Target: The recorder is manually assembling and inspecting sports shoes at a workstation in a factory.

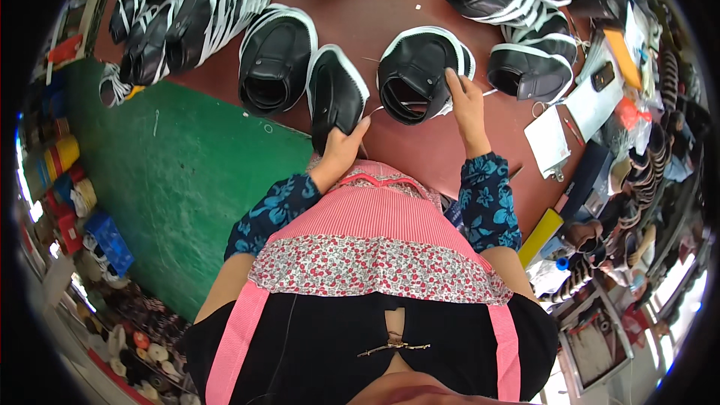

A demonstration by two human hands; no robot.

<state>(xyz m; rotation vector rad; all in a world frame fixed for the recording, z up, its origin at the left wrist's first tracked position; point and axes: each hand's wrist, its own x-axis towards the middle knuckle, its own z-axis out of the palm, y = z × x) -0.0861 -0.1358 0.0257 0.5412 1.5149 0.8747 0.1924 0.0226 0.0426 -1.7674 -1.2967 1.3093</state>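
Note:
My left hand [341,151] is closed on the near end of a black shoe upper [334,88] with a white edge, which stands tilted on its side. To its right, my right hand [466,109] grips the right side of another black shoe upper [414,60], thumb and fingers at its white rim. This one's opening faces me, and more white edging shows behind it. A thin white strip or cord runs between the two pieces near my hands. Just left of the left-hand piece rests a wider black shoe upper [279,49], its opening toward me.
Stacks of white-edged black uppers [217,11] line the far left, with more uppers [529,71] at the right. The red-brown tabletop [420,157] meets a green surface [187,172]. At right lie a clipboard [547,139], a phone [602,76] and a yellow box [541,236].

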